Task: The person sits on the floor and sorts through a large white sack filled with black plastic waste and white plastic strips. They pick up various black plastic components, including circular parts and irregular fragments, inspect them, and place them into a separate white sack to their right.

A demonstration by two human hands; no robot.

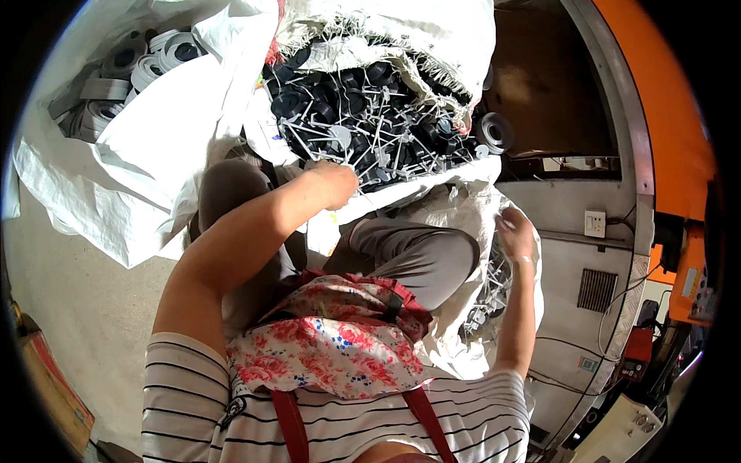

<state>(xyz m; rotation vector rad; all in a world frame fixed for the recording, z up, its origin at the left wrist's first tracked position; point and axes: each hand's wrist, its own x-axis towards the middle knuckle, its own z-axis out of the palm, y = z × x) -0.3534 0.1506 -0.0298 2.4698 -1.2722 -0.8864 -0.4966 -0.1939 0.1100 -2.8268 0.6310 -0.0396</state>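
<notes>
My left hand (pixel 336 184) is at the near edge of a white woven sack (pixel 370 202) filled with black round plastic parts (pixel 324 112) and thin grey-white plastic sprues (pixel 340 137). Its fingers look curled downward at the pile, and their tips are hidden, so what they grip does not show. On the right, my right hand (pixel 515 234) is above the rim of a second white sack (pixel 444 208) that contains more pale sprues (pixel 486 297). The right fingers are bent together, with a small light spot between them that is too small to name.
At the far left a large white sack (pixel 166 147) holds grey-white ring-shaped rolls (pixel 100 116). A grey ring (pixel 494 133) lies by the middle sack. On the right stands a pale machine cabinet (pixel 556 262) with a socket (pixel 594 224), loose cables and an orange panel (pixel 675 100).
</notes>
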